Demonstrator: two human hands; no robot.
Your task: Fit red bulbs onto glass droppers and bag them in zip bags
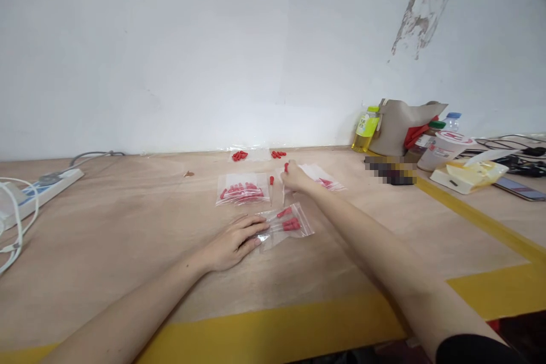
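Observation:
My left hand (234,243) lies at the near side of a clear zip bag (303,220), its fingers and thumb closing on the bag's left end. Inside that bag are several small pieces with red handles. My right hand (295,177) reaches farther out and pinches a small red-handled tool with a thin shaft (286,168). A similar red-handled tool (272,181) rests just left of it. Left of these lies a filled zip bag (242,189) with a row of red handles. Partly behind my right hand sits a stack of white bags (322,176) showing some red.
Two small heaps of red pieces (239,156) lie on clear plastic by the wall. A white power strip (42,193) with cables stands at left. At right are a yellow-green bottle (365,129), a grey bag (392,125), a cup (443,151), tissues (467,173) and a phone (520,188).

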